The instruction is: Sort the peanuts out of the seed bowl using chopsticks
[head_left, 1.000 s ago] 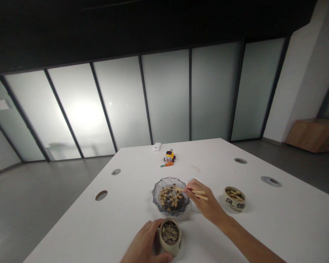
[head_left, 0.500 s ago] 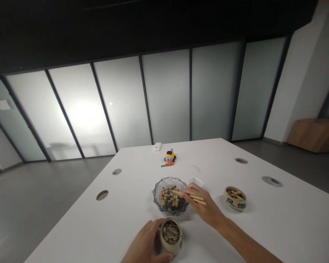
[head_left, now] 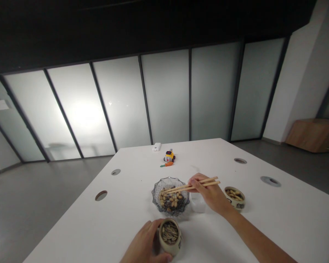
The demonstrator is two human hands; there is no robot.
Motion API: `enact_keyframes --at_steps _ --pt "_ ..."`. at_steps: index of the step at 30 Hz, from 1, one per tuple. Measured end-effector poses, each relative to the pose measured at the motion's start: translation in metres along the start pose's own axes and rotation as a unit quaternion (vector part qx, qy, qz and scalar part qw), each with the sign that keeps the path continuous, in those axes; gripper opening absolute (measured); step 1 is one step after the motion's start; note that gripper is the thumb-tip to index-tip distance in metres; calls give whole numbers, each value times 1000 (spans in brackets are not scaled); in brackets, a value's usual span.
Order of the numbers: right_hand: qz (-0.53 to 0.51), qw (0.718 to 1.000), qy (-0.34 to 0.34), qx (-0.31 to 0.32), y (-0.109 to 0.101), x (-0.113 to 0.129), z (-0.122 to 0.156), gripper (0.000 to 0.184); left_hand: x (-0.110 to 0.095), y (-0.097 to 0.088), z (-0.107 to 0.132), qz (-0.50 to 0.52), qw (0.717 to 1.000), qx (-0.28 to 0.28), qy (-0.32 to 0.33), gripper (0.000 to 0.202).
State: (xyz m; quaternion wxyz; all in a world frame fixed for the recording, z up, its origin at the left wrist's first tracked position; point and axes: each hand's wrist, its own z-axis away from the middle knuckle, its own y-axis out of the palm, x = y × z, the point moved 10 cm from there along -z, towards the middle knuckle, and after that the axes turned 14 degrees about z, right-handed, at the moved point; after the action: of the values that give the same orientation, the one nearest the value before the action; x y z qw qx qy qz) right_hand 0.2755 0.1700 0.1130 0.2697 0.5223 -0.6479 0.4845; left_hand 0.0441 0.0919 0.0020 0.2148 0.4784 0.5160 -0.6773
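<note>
My right hand (head_left: 205,190) grips a pair of wooden chopsticks (head_left: 203,183), whose tips reach over the left part of a scalloped glass bowl (head_left: 157,204). Inside that bowl lie mixed pistachio-like nuts (head_left: 175,199) and small dark seeds; whether the tips pinch one I cannot tell. Nearer me, my left hand (head_left: 146,243) is wrapped round a small ceramic pot (head_left: 172,250) filled with striped sunflower seeds (head_left: 170,233). A clear plastic container (head_left: 197,204) stands beside the glass bowl, partly behind my right hand. To the right is another ceramic pot (head_left: 239,204) holding peanut-like pieces.
Farther back on the white table (head_left: 120,197) are a yellow toy vehicle (head_left: 169,156), an orange toy carrot (head_left: 168,164) and a white box-like device (head_left: 157,147). Round cable holes (head_left: 101,195) pierce the tabletop on both sides. Frosted glass panels stand beyond.
My right hand has risen and shifted slightly right, and the chopsticks now lie at a different angle, their tips farther left in the bowl. My left hand keeps its hold on the pot.
</note>
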Motion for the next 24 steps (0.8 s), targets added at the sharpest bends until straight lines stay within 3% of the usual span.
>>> enact_keyframes --at_steps 4,7,10,13,18,21,24 --pt "-85 989 76 98 2 4 2 59 3 1 -1 2 1000 3 1 76" --pt "-64 982 77 162 11 16 10 60 10 1 -3 3 1000 3 0 78" --pt "-46 982 60 172 16 28 13 62 16 1 -5 6 1000 2 7 77" --pt "-46 990 47 128 6 39 12 61 19 2 -5 1 1000 4 29 76" --pt "-73 996 54 1 -37 42 19 62 25 2 -6 -7 997 -13 81 93" --pt "-114 987 97 -58 -65 15 46 60 28 3 -8 -7 994 -28 105 98" --pt "-160 964 187 -96 -91 -43 93 62 30 2 -10 -7 993 -46 111 89"
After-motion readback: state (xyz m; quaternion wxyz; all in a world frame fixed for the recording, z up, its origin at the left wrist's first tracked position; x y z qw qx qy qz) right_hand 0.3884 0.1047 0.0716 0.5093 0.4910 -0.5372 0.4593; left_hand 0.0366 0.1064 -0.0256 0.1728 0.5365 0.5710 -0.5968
